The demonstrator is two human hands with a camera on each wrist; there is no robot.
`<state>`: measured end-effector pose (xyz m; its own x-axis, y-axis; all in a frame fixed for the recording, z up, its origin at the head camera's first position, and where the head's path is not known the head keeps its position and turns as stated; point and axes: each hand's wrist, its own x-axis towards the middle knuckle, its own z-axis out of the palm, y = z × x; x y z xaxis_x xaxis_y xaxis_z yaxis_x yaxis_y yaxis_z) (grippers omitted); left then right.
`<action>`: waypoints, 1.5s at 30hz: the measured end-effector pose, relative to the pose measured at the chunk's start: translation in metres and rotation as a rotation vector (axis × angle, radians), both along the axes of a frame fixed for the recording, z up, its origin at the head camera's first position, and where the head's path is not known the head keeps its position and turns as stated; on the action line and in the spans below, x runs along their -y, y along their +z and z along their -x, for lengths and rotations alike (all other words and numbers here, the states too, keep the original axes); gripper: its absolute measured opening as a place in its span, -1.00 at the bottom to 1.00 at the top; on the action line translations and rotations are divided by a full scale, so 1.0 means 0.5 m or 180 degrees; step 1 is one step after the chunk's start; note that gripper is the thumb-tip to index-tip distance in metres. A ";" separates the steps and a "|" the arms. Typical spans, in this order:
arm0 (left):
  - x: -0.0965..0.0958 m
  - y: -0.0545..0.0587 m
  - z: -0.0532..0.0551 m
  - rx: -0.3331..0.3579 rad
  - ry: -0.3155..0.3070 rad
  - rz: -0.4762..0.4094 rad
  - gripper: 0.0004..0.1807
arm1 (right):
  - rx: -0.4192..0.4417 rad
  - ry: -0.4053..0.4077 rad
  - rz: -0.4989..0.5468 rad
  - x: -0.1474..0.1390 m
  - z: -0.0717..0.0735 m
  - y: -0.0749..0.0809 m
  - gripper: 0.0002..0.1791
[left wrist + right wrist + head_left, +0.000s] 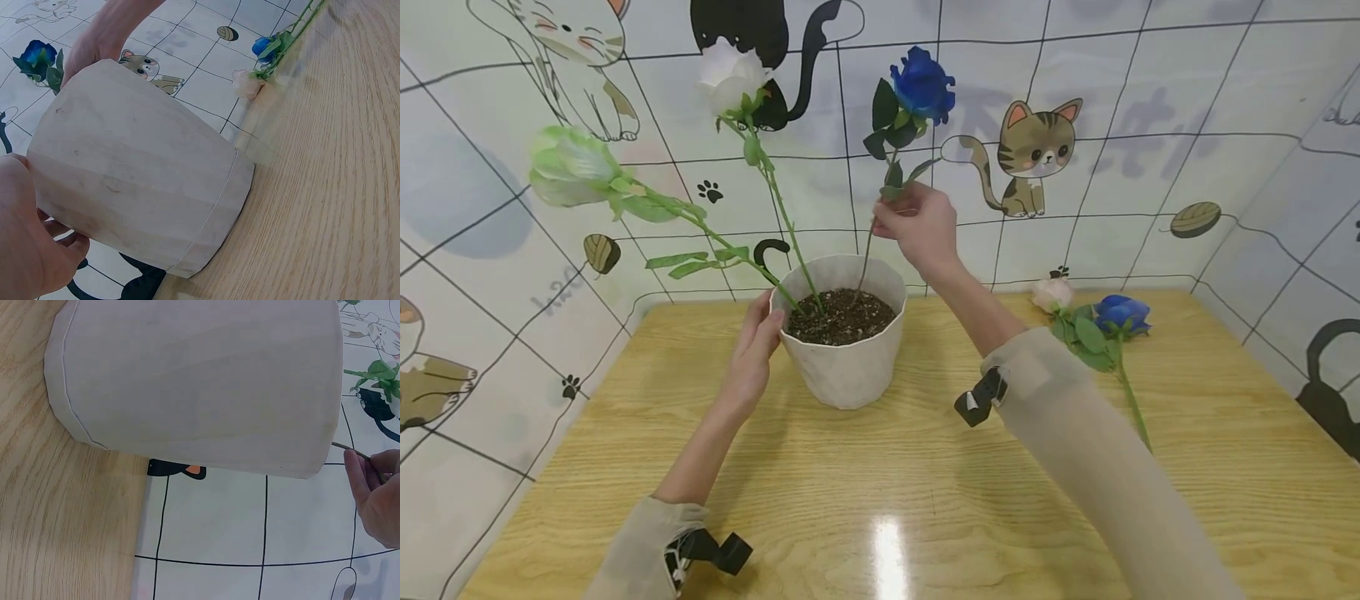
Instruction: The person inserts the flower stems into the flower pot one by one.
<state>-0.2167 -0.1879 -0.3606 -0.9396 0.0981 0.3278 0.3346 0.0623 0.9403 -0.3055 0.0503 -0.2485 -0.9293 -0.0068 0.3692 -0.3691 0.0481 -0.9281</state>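
A white flower pot (842, 375) with dark soil (857, 321) stands on the wooden table. My left hand (751, 354) grips its left side, thumb at the rim and fingers against the outer wall (131, 162). Above the pot's right side, my right hand (925, 229) pinches the thin brown stem of an artificial blue rose (922, 86) just under its lower leaves. That stem's lower end meets the soil. A white rose (733, 79) rises from the soil's left part, and a pale green rose (574, 167) leans far out to the left over the rim.
On the table's right lie another blue rose (1122, 314) and a pale pink rose (1052, 293), their leaves overlapping. Behind the wooden table (820, 483) is a white gridded backdrop (1120, 208) with cartoon cats.
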 end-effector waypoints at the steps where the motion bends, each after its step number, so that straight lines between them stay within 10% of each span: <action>1: 0.000 0.000 0.000 0.0004 -0.0001 -0.0001 -0.43 | 0.0014 -0.0015 -0.0036 0.001 0.000 0.000 -0.84; 45: -0.002 0.001 0.002 0.0016 0.0023 -0.0044 -0.44 | -0.0008 -0.0223 -0.1051 0.034 0.021 -0.034 -0.79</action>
